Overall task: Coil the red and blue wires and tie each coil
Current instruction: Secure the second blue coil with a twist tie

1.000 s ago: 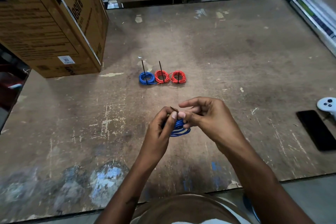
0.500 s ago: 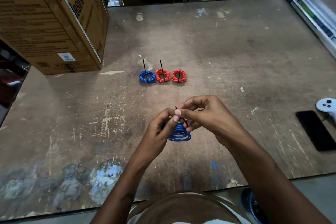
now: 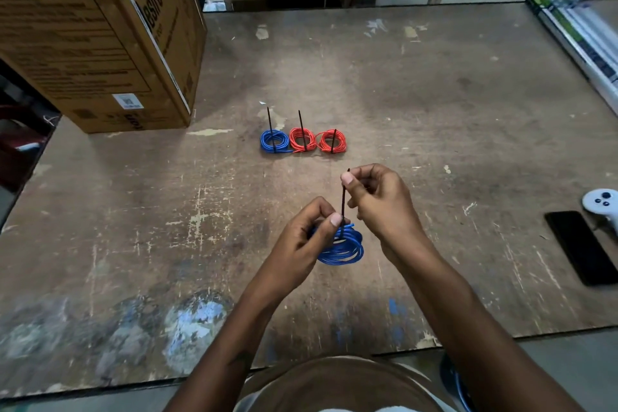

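Two blue coils (image 3: 344, 246), two red coils (image 3: 302, 140)

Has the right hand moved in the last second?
Yes. The right hand has pulled up and away from the blue coil, toward the red coils, drawing the black tie taut.

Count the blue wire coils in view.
2. One tied blue coil lies at the left end of the row on the table; the other blue coil is in the left hand, being tied.
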